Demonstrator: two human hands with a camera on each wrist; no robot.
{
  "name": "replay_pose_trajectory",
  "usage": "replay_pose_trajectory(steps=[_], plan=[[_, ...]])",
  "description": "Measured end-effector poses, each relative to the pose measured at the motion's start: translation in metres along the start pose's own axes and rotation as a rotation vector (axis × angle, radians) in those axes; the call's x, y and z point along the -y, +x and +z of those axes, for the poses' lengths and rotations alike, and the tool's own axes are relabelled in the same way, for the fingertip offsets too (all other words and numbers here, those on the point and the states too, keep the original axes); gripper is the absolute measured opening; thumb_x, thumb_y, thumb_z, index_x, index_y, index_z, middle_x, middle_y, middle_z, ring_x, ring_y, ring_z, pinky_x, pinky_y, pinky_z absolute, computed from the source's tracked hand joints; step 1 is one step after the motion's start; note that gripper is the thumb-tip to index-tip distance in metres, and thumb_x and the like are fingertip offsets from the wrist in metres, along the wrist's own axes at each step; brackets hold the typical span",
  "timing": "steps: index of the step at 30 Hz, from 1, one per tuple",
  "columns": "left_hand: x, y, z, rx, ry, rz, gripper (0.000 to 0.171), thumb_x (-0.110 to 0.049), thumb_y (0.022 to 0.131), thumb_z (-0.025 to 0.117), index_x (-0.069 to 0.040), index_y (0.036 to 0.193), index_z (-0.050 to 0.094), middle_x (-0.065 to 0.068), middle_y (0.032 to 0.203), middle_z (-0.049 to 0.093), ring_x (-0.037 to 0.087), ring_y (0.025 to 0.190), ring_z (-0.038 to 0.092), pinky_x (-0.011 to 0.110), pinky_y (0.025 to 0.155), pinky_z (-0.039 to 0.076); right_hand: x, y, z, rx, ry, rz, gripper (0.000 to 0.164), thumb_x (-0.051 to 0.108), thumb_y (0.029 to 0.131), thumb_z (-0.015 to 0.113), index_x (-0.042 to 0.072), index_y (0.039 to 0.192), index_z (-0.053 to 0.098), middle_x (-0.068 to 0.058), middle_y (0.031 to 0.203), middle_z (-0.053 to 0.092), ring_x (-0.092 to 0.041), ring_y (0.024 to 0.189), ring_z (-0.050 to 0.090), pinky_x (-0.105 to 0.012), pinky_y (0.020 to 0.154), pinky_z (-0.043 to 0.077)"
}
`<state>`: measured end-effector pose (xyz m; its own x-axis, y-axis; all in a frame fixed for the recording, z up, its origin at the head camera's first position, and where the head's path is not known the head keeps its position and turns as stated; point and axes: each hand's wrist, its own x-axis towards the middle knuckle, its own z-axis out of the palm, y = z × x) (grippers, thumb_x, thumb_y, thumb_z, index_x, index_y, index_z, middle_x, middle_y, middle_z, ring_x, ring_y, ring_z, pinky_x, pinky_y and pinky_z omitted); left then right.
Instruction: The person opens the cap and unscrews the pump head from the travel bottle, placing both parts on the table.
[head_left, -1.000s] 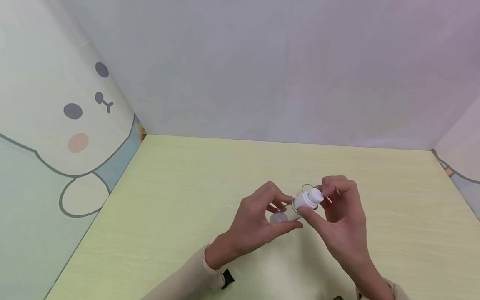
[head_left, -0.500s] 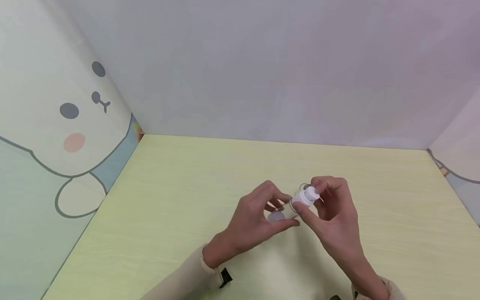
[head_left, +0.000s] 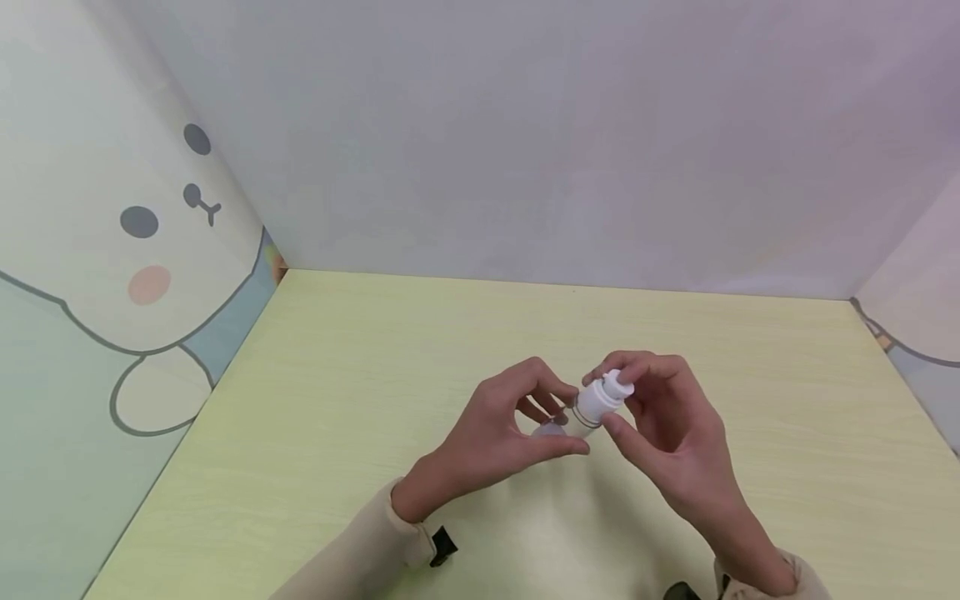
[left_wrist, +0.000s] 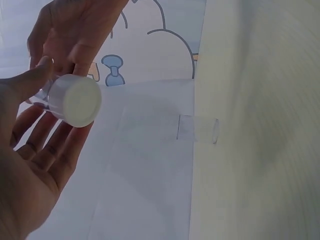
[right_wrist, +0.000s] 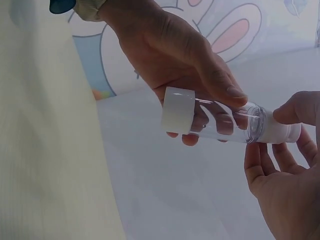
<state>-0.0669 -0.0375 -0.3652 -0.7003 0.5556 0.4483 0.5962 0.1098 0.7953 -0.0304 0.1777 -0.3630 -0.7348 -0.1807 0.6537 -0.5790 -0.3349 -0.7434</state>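
Observation:
A small clear pump bottle with a white pump head is held tilted above the table, its top toward the upper right. My left hand grips the transparent body; the right wrist view shows fingers through the plastic and a white base. My right hand pinches the white collar and pump head between thumb and fingers. In the left wrist view the base faces the camera. A clear cylindrical cap stands on the table there, hidden behind my right hand in the head view.
The pale yellow wood-grain table spreads under both hands. A plain greyish wall covering rises at its back edge. Cartoon-printed covering stands along the left side, with more at the right.
The bottle has shifted slightly left with my hands. My right fingers have changed position round the white collar, the index side reaching farther over its far side. Left hand keeps its grip.

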Motion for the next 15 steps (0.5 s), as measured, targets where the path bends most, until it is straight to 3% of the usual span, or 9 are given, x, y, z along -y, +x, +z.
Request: replay_pose_trajectory(steps=[6, 10, 15], plan=[[-0.0007, -0.0006, 0.0015, -0.003, 0.007, -0.003, 0.043, -0.015, 0.08, 0.092, -0.016, 0.11, 0.061, -0.002, 0.114, 0.072, 0.004, 0.093, 0.072, 0.021, 0.077, 0.061, 0.0004, 0.0005, 0.0003, 0.002, 0.006, -0.014, 0.047, -0.036, 0.081, 0.049, -0.018, 0.124, 0.04, -0.023, 0.131, 0.057, -0.031, 0.12, 0.061, -0.026, 0.1, 0.052], [-0.0023, -0.0007, 0.0037, 0.0, 0.024, 0.021, 0.043, -0.014, 0.08, 0.091, -0.016, 0.111, 0.061, -0.002, 0.113, 0.072, 0.007, 0.093, 0.073, 0.019, 0.079, 0.06, -0.0012, 0.0007, 0.0018, -0.038, 0.018, -0.044, 0.055, -0.034, 0.079, 0.06, -0.019, 0.127, 0.038, -0.02, 0.132, 0.052, -0.029, 0.121, 0.054, -0.026, 0.101, 0.051], [-0.0032, -0.0004, 0.0065, -0.024, 0.08, 0.083, 0.043, -0.014, 0.08, 0.092, -0.013, 0.11, 0.061, 0.0, 0.11, 0.07, 0.008, 0.092, 0.072, 0.016, 0.081, 0.06, -0.0021, -0.0009, 0.0064, -0.115, -0.026, -0.032, 0.057, -0.03, 0.075, 0.073, -0.016, 0.12, 0.041, -0.011, 0.12, 0.051, -0.024, 0.113, 0.052, -0.024, 0.097, 0.053]])
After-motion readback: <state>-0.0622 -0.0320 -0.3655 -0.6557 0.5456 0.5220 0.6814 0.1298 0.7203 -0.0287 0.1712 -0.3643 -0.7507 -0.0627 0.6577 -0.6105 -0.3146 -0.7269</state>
